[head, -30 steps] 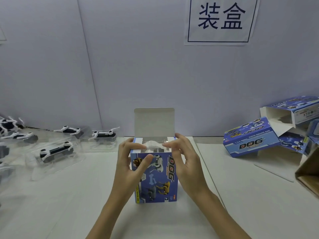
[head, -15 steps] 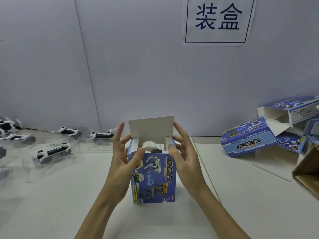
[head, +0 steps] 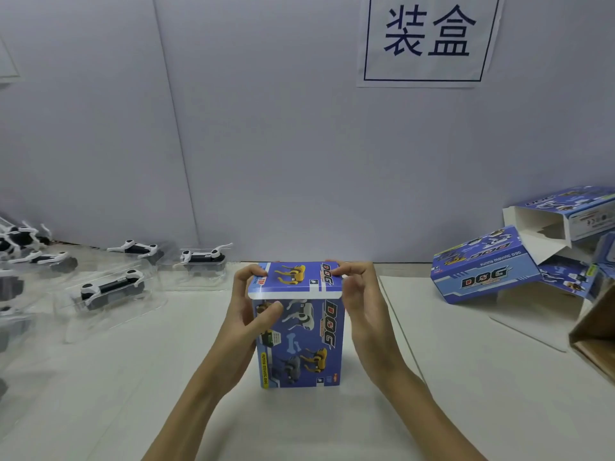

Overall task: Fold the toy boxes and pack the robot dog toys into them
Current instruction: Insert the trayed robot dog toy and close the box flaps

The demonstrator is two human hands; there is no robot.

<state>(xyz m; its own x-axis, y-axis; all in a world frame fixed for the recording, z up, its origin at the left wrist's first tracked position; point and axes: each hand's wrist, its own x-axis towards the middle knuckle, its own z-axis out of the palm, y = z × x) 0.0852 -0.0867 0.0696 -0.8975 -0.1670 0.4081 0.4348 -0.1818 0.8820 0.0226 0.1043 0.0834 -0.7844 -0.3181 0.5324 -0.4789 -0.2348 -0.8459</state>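
Observation:
A blue toy box (head: 301, 341) printed with robot dogs stands upright on the white table (head: 449, 377) in front of me. Its top lid (head: 294, 277) lies folded down over the opening, its white tuck edge jutting over the front face. My left hand (head: 248, 314) grips the box's left side, thumb on the front, fingertips on the lid's left corner. My right hand (head: 362, 304) holds the right side, fingertips curled over the lid's right corner. The toy inside is hidden. Several black-and-white robot dog toys (head: 111, 289) lie in clear plastic trays at the left.
More robot dogs (head: 203, 256) sit along the wall at the back left. Several blue boxes (head: 482, 267), one open with white flaps (head: 545, 224), are piled at the right. A brown carton corner (head: 595, 331) juts in at the right edge. A paper sign (head: 427, 39) hangs on the wall.
The lid, upright a second ago, has been folded forward and down onto the box top. Both hands moved from the side flaps to the lid's corners.

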